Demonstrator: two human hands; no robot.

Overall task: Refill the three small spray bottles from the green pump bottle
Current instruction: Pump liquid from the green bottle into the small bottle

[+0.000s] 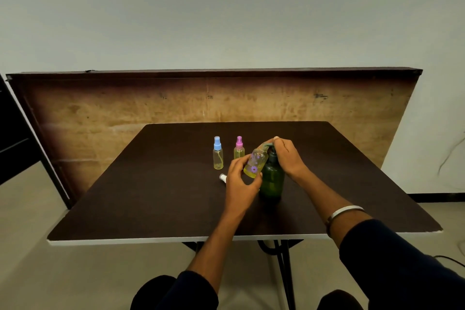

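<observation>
On the dark table (156,184), the blue-capped spray bottle (218,153) stands upright at the left, with the pink-capped spray bottle (239,148) just beside it; both are capped and hold yellowish liquid. Nearer the person, a white spray cap (223,177) lies on its side, close enough to the left wrist to be knocked and rolled away.

The left hand (240,181) grips the third spray bottle (255,162), open and tilted, its mouth raised under the spout of the green pump bottle (271,178). Liquid already sits in its low end. If mouth and spout are not lined up, a squirt will likely run down the outside onto the table; tilted further, it could spill what it holds.

The right hand (288,156) rests curled over the pump head, fingers bent around it. A hard press may tip the green bottle, since nothing steadies its base.
</observation>
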